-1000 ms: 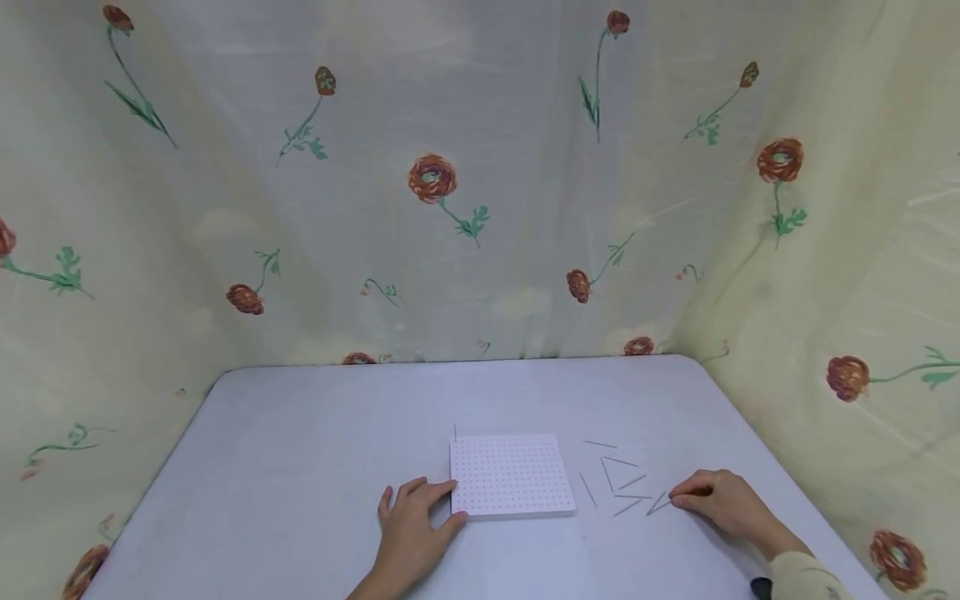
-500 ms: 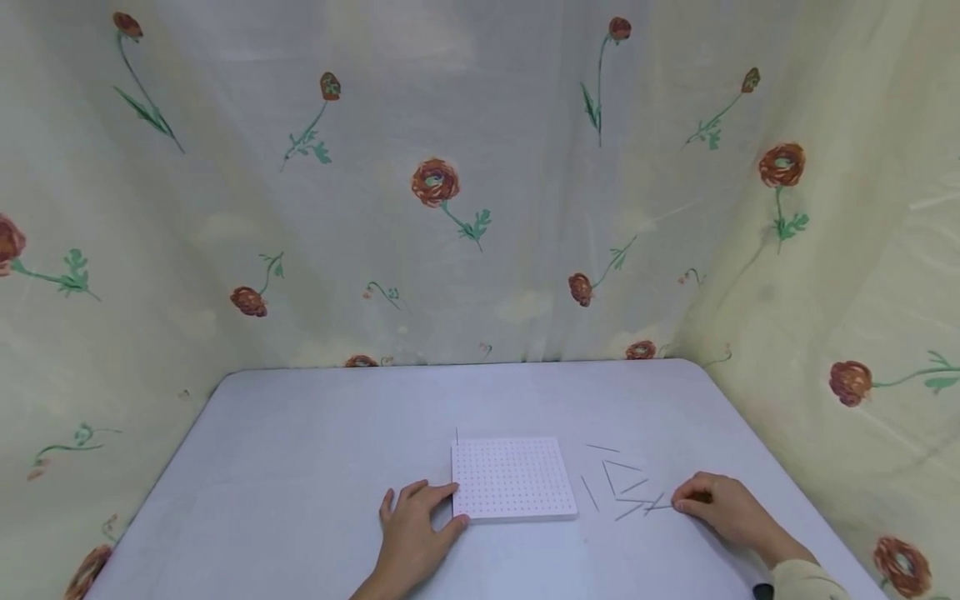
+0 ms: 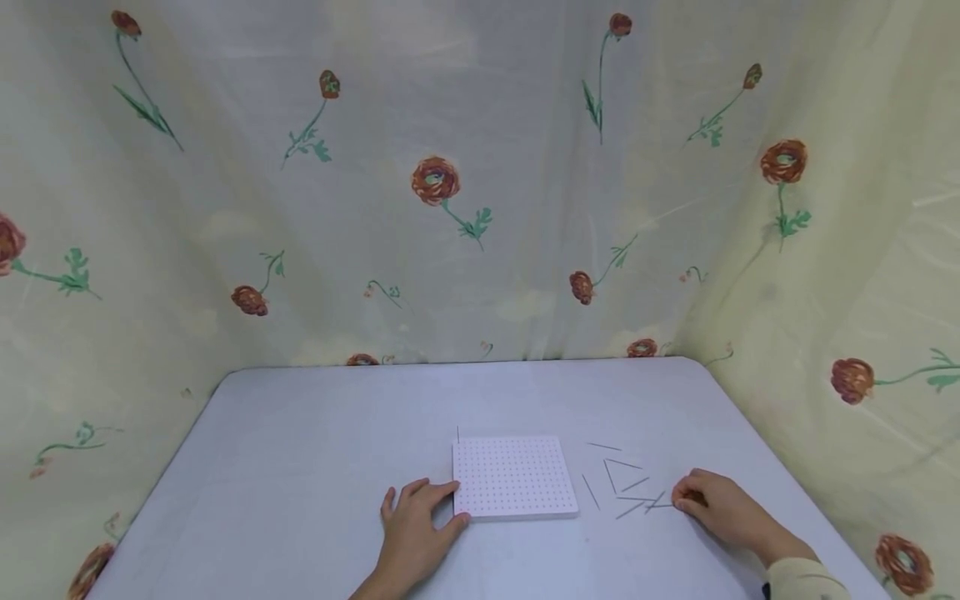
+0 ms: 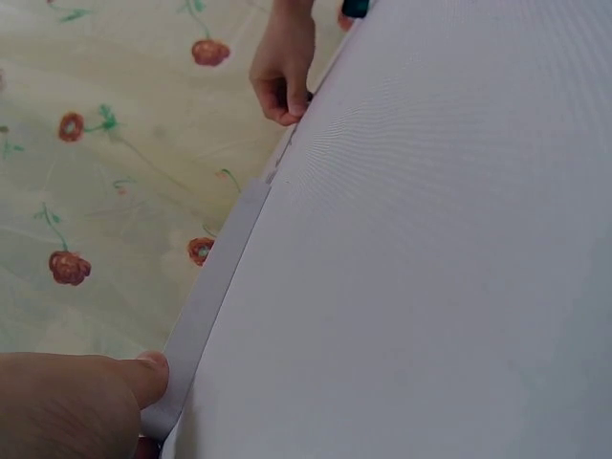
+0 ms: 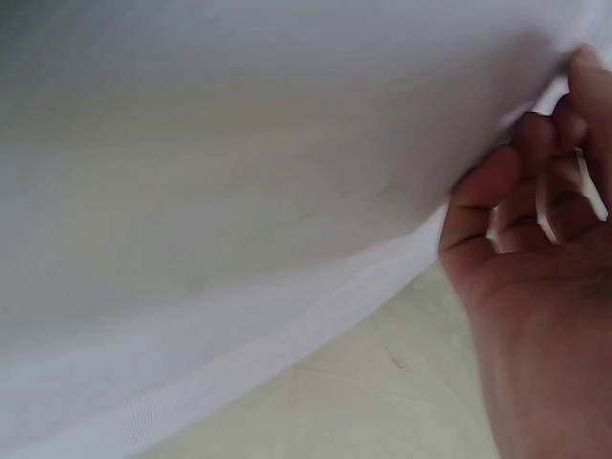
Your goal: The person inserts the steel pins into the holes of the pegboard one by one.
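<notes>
A white square board (image 3: 513, 477) with a grid of small dots or holes lies at the table's front middle. My left hand (image 3: 415, 527) is at its near-left corner, index finger on the left edge and thumb at the corner; in the left wrist view a fingertip (image 4: 151, 375) touches the board's side (image 4: 225, 258). One thin grey rod (image 3: 457, 434) stands upright at the board's far-left corner. To the right, my right hand (image 3: 718, 508) pinches the end of a thin rod (image 3: 660, 506), which crosses another rod. In the right wrist view the right hand's fingers (image 5: 483, 191) are curled and the rod is hidden.
Several loose thin rods, such as a slanted rod (image 3: 591, 492), lie between the board and my right hand. The white table (image 3: 315, 450) has rounded far corners. A flowered curtain (image 3: 510, 250) hangs behind it and along both sides.
The rod at my right fingertips has swung from a slant to nearly level, and its far end overlaps a neighbouring rod. My left hand has stayed at the board's corner.
</notes>
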{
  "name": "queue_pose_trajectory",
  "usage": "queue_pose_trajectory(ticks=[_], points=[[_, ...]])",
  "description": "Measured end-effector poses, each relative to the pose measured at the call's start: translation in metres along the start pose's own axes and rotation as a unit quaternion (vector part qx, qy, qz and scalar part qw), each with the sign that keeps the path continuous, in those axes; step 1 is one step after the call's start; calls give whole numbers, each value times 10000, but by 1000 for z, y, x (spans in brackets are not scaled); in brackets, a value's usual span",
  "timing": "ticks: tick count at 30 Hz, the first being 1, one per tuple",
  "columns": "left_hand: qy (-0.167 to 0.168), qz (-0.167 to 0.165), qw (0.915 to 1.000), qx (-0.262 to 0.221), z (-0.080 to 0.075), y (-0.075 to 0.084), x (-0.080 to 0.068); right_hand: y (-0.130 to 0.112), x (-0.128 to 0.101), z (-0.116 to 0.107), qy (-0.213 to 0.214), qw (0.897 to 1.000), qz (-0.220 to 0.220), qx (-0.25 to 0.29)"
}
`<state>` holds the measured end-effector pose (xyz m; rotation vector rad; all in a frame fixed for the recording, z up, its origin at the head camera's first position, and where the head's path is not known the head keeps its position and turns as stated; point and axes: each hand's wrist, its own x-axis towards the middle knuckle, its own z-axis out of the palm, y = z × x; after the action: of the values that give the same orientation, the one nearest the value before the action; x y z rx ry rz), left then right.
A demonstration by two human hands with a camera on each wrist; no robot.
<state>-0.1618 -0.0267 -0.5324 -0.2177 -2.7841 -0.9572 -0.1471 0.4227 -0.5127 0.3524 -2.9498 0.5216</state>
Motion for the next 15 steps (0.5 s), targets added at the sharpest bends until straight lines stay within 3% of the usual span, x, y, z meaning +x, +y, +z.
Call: queue_pose_trajectory(ticks=[6,15], points=[[-33,-20,10000,19,0,0,-1,-5,-2,2,-9,9973,-477,-556],[48,37,10000,2,0,0,-2,-11,0,3,474,9827,-1163,-1364]])
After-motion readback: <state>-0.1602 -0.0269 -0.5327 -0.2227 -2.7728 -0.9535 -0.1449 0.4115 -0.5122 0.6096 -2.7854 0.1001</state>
